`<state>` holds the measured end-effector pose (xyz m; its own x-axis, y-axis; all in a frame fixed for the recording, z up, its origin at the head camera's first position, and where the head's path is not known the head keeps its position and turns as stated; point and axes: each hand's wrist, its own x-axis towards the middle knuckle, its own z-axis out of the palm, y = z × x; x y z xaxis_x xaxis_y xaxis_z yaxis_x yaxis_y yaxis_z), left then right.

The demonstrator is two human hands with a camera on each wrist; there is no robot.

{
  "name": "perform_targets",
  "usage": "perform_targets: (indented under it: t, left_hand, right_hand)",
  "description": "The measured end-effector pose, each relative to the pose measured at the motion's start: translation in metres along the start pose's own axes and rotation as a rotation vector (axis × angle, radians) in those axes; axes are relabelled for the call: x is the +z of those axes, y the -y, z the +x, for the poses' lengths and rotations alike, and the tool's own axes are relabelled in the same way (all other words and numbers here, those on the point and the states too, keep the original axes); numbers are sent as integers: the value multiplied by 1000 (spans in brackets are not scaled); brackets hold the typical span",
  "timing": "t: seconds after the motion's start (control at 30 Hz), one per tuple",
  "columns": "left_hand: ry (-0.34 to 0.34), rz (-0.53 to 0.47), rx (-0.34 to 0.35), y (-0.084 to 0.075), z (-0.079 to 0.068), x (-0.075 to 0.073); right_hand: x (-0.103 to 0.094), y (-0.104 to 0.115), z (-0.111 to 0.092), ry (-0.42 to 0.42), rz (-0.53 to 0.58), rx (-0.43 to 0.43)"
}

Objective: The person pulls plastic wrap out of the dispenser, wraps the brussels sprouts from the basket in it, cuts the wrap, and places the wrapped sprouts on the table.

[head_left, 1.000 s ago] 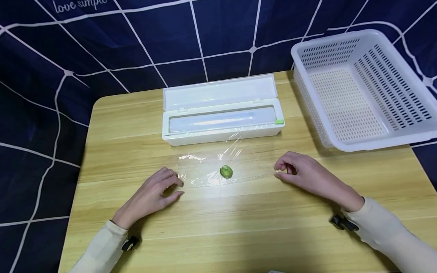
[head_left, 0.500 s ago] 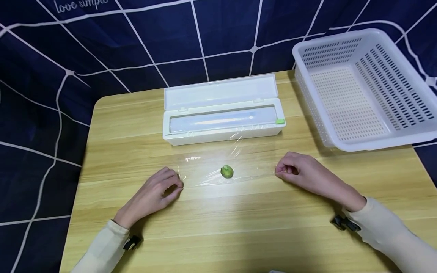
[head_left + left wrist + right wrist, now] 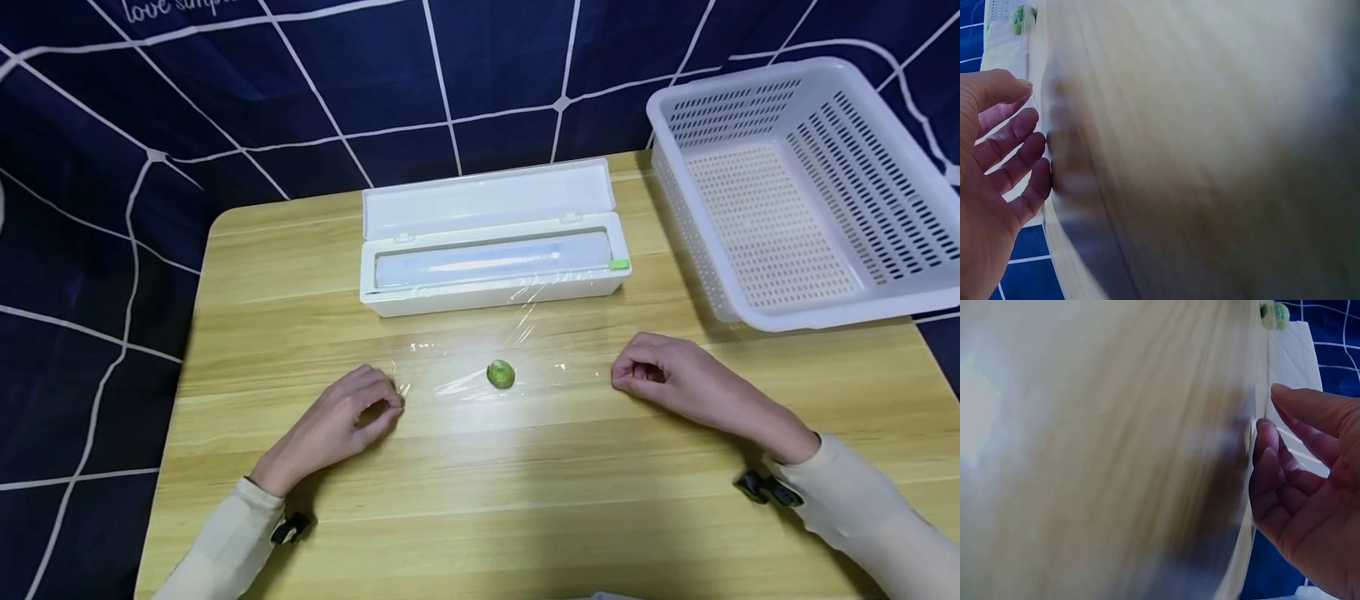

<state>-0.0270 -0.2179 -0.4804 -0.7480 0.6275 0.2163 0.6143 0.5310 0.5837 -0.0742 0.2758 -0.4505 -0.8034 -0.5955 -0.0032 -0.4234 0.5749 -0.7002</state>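
Observation:
A sheet of clear plastic wrap [image 3: 459,385] stretches forward from a white dispenser box [image 3: 495,298], its near corners at my two hands. My left hand [image 3: 341,421] pinches the left corner between thumb and fingertips. On the other side, my right hand [image 3: 663,371] pinches the right corner in the same way. Between the hands sits a small round green piece of fruit or vegetable [image 3: 501,374], overlapped by the film in the head view. Inside the box lies the wrap roll [image 3: 487,260], with the lid [image 3: 487,198] folded back.
A white slotted plastic basket [image 3: 738,321] stands at the right, near the back of the wooden table [image 3: 450,517]. Dark blue cloth with white lines [image 3: 495,75] hangs behind. A green cutter slide [image 3: 618,264] sits at the box's right end.
Thumbs and fingertips have come together on the film's corners at both hands. The film's glints have shifted, while box, basket and green piece stay in place.

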Motion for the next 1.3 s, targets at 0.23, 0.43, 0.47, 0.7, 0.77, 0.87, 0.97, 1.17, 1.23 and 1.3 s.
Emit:
perform_targets:
  t: [0.23, 0.43, 0.47, 0.7, 0.77, 0.87, 0.97, 1.17, 1.23, 1.3]
  left_hand:
    - [-5, -77, -73, 1, 1, -1]
    - [-33, -128, -120, 1, 0, -2]
    - [-33, -134, -125, 1, 0, -3]
    - [-37, -170, -151, 1, 4, -3]
    - [-46, -165, -157, 2, 5, -3]
    - [-64, -147, -163, 4, 7, -1]
    - [-74, -130, -179, 4, 8, 0]
    - [-90, -85, -231, 2, 13, 2]
    - [-96, -70, -243, 2, 15, 2]
    - [-103, -55, -249, 3, 16, 2]
  right_hand:
    - [-3, -3, 1, 1, 27, -13]
    - [-4, -5, 5, -13, 38, -29]
    - [-5, -6, 5, -16, 39, -30]
    - [-6, -4, 8, -21, 43, 45]
    - [-7, -3, 9, -17, 46, 69]
    - [-7, -4, 12, -11, 48, 95]
    - [-8, -4, 14, -7, 53, 121]
    - [-8, -3, 22, 2, 40, 176]
    - [-8, -3, 24, 10, 27, 190]
    - [-8, -3, 27, 16, 13, 190]
